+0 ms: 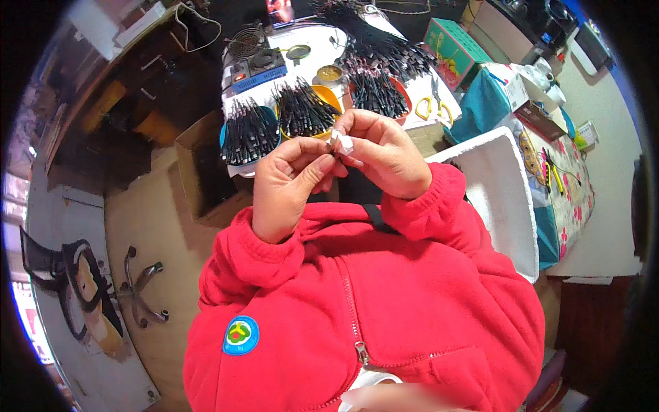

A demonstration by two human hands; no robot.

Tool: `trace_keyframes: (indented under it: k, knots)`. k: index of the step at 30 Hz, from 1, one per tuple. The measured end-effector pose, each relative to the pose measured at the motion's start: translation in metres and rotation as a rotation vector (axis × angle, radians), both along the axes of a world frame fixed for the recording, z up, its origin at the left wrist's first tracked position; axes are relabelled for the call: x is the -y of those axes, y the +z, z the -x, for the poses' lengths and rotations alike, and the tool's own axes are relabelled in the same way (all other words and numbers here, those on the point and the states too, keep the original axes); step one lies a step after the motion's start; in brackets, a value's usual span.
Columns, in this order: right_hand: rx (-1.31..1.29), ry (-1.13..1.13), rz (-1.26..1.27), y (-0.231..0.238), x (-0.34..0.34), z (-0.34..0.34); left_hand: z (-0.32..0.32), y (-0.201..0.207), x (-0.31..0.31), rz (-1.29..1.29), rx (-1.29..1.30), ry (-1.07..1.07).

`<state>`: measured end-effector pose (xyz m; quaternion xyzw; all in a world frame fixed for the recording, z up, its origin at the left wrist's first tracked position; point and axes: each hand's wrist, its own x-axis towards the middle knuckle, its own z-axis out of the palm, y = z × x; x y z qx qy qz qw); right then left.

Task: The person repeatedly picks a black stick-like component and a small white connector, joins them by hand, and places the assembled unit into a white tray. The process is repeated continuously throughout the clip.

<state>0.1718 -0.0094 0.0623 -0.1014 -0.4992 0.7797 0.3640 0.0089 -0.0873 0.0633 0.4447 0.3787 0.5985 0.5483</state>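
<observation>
My left hand [292, 182] and my right hand [391, 158] meet in front of my chest, fingertips close together. Between the fingers of my right hand is a small crumpled white piece [342, 143], like tissue or paper. The left thumb and fingers are pinched just beside it; a tiny dark bit shows there, too small to name. Beyond my hands, black cable pieces with dark plug ends stand bunched in containers: a blue-rimmed bunch [250, 134], a yellow-rimmed bunch [304, 110] and a red-rimmed bunch [377, 93].
On the white table are a blue device [259, 77], a small round tin [330, 73], yellow-handled scissors [434, 106] and a large cable heap [384, 48]. A white foam box [504, 206] stands at my right, a cardboard box [199, 178] at left. An office chair [86, 288] is farther left.
</observation>
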Motion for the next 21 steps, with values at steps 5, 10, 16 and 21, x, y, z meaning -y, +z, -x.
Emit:
trace_keyframes:
  k: [5,10,16,21]
  knots:
    - [0.047,-0.004,0.059,-0.022,-0.012,-0.001,0.002,-0.012,-0.006,-0.096,-0.353,0.089]
    - [-0.039,0.224,0.587,-0.058,-0.025,0.001,-0.005,-0.035,-0.023,-0.089,-0.332,0.095]
    - [0.633,-0.722,-0.512,-0.079,-0.115,-0.038,-0.002,-0.048,-0.046,0.073,-0.143,0.027]
    - [1.444,-1.066,-0.972,-0.094,-0.159,-0.063,0.0,-0.057,-0.059,0.135,-0.08,0.019]
